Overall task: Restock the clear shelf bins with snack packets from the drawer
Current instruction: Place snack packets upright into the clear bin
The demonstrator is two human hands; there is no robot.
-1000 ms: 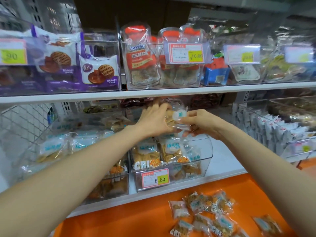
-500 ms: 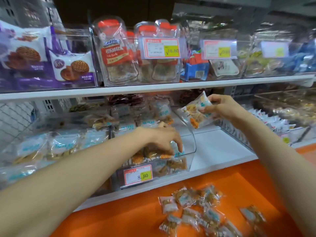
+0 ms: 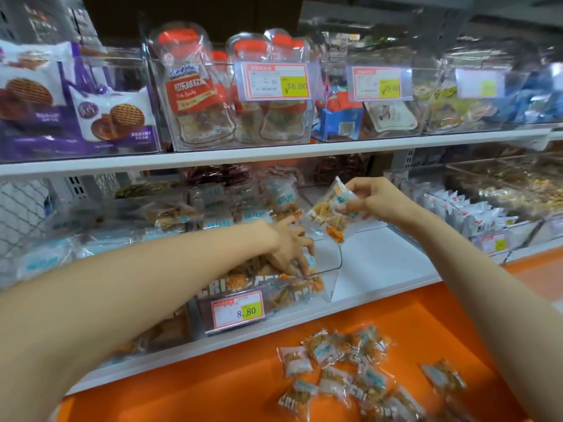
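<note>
Nearest, loose packets (image 3: 350,370) lie in the orange drawer (image 3: 213,376). Above them the left hand (image 3: 289,248), fingers spread and gripping nothing, presses on the stock inside the bin (image 3: 333,269). Just behind, the right hand (image 3: 370,201) pinches one packet (image 3: 327,216) over the bin's back corner. It would go best to flatten a gap first, then slide it in label forward.

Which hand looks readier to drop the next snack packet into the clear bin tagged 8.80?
The right hand. It pinches a snack packet near the open top of the clear bin, while the left hand holds none, its fingers spread on packets inside the bin.
</note>
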